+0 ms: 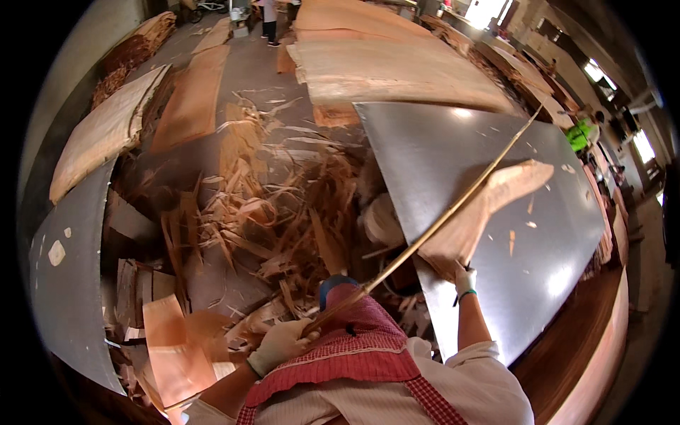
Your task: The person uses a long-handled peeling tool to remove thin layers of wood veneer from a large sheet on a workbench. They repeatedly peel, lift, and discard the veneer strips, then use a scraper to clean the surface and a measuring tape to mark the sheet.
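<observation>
My left hand [282, 346], in a white glove, is closed around a long thin stick [425, 237] near my apron. The stick slants up to the right, and its far end lies over the back of a grey metal-topped table [567, 177]. At the near edge of that table, my gloved right hand [465, 280] grips the end of a torn wood veneer strip [489, 202]. The strip bends away across the tabletop, partly under the stick. Something small and dark shows by my right wrist; its kind is unclear.
Shredded veneer scraps [262, 212] heap on the floor ahead. A second grey table [64, 283] stands at left, with a veneer stack [106, 131] behind it. Large veneer sheets [397, 67] lie beyond. A person [269, 18] stands far back; another in green [582, 133] is at right.
</observation>
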Demonstrator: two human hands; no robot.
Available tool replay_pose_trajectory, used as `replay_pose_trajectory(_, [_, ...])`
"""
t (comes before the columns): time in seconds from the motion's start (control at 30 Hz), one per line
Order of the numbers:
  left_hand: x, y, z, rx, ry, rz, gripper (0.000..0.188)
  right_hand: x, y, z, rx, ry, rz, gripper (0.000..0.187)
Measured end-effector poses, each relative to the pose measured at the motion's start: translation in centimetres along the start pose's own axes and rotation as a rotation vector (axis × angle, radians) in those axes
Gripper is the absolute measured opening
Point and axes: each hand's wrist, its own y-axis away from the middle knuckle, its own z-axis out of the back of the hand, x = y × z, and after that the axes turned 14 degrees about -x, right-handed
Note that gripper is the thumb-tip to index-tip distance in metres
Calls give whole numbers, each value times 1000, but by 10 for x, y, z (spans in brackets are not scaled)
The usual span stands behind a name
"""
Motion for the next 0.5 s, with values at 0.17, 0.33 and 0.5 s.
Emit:
replay_pose_trajectory(0.17, [56, -54, 65, -95, -40, 174, 33, 85, 42, -163, 113, 269, 90, 34])
replay_pose_trajectory(0.33, [76, -189, 156, -107, 104, 83, 29, 118, -94, -335, 96, 696, 446, 29])
replay_pose_trajectory(0.5, [91, -265, 247, -327, -88, 191, 27, 275, 152, -594, 968, 715, 448, 23])
